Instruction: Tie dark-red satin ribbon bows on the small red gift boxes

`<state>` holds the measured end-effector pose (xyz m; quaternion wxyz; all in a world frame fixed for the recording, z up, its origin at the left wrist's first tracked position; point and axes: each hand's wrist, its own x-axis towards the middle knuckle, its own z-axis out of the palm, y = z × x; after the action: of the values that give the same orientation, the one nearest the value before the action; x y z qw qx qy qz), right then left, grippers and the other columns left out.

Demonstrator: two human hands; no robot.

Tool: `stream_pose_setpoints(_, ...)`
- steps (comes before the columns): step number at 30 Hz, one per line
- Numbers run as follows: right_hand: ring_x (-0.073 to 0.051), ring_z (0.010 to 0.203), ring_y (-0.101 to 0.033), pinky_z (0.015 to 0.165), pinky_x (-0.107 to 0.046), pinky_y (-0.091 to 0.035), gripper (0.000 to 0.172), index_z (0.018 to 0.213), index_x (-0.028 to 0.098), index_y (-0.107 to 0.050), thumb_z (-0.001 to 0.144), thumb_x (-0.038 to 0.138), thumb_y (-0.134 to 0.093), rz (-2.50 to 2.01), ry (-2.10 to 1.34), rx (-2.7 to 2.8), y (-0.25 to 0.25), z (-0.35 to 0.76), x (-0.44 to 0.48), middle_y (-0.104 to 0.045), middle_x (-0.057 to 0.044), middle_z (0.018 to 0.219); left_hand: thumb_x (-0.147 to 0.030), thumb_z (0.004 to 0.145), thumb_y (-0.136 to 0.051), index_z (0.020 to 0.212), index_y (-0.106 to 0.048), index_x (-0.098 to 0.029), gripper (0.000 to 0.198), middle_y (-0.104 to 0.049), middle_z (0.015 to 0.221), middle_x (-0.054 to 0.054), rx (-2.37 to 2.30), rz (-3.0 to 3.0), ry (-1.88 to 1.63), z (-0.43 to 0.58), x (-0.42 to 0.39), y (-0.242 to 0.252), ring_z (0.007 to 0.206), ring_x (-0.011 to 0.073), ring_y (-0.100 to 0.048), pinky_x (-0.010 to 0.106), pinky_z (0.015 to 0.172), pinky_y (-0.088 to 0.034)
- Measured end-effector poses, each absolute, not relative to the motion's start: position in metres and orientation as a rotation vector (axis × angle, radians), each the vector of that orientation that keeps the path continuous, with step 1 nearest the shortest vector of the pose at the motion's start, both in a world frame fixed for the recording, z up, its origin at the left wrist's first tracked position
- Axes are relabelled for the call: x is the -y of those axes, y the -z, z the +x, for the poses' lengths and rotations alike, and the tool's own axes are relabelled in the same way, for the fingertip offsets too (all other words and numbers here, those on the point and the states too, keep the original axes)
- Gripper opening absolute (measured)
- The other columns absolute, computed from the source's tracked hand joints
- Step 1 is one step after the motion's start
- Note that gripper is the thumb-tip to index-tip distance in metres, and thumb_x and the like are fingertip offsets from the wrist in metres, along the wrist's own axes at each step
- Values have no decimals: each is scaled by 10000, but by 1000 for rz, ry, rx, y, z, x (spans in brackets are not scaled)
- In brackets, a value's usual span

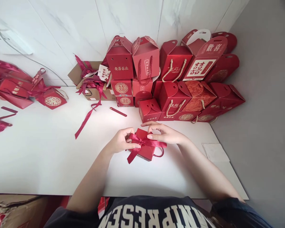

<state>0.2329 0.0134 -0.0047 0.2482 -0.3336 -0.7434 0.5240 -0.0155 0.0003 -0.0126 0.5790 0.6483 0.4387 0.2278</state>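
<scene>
A small red gift box (146,151) rests on the white table (49,158) in front of me, wrapped with a dark red ribbon (142,141) tied over its top. My left hand (121,141) pinches the ribbon's left loop, fingers closed. My right hand (165,133) pinches the ribbon at the right of the knot, fingers curled over the box. One ribbon tail hangs down to the left below the box, and another lies over its right side.
A pile of finished red gift boxes (173,79) is stacked against the wall at the back right. An open cardboard box with ribbons (91,80) stands at back centre. Flat red boxes (19,88) and loose ribbon (86,117) lie at left. A white paper (215,152) lies right.
</scene>
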Motion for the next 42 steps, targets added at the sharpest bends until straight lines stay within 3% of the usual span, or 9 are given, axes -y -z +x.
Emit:
stream_pose_setpoints(3, -244, 1289, -497, 1084, -445, -352, 270, 756, 190, -585, 895, 420, -606, -873, -1495, 2026, 5, 234, -14, -531, -91, 1384, -338, 653, -820, 672, -404, -175, 446, -397, 555, -90, -1023, 1481, -512, -17, -1, 11, 485, 54, -419, 183, 471, -313)
stream_pose_setpoints(8, -239, 1230, -522, 1040, -427, -391, 176, 1042, 250, -603, 919, 375, -582, -1001, -1094, 1945, -3, 238, 7, -607, -76, 1220, -351, 758, -736, 652, -446, -164, 361, -486, 557, -50, -895, 1432, -493, -22, -4, 14, 495, 75, -459, 206, 479, -345)
stream_pose_setpoints(12, -225, 982, -579, 901, -376, -441, 138, 933, 228, -595, 945, 354, -539, -1163, -833, 1929, -3, 239, 31, -620, -76, 1007, -389, 863, -610, 591, -490, -148, 383, -459, 502, -41, -839, 1413, -483, -22, -7, 18, 436, 57, -398, 206, 448, -316)
stream_pose_setpoints(16, -184, 741, -530, 770, -343, -427, 219, 816, 215, -520, 938, 397, -539, -1313, -804, 1944, 7, 238, 41, -580, -34, 804, -386, 880, -580, 516, -451, -151, 452, -388, 437, -51, -893, 1456, -516, -19, -9, 23, 393, 47, -337, 210, 422, -268)
stream_pose_setpoints(24, -131, 562, -469, 577, -271, -386, 246, 804, 235, -452, 900, 423, -578, -1413, -1027, 1837, 15, 238, 47, -557, 26, 671, -400, 849, -618, 512, -382, -165, 473, -363, 435, -58, -913, 1452, -608, -14, -7, 32, 392, 50, -330, 212, 404, -244)
stream_pose_setpoints(32, -114, 544, -417, 485, -238, -314, 125, 959, 236, -491, 941, 348, -542, -1152, -1221, 1647, 15, 238, 54, -490, 43, 622, -369, 842, -626, 498, -320, -167, 502, -322, 434, -61, -904, 1492, -643, -15, -8, 36, 399, 43, -298, 211, 401, -223)
stream_pose_setpoints(42, -123, 603, -481, 591, -270, -394, 135, 931, 225, -512, 926, 343, -577, -1077, -1246, 1712, 28, 251, 48, -569, 16, 690, -375, 836, -622, 503, -412, -165, 446, -425, 414, -43, -840, 1443, -560, -20, -12, 42, 355, 60, -392, 195, 362, -269)
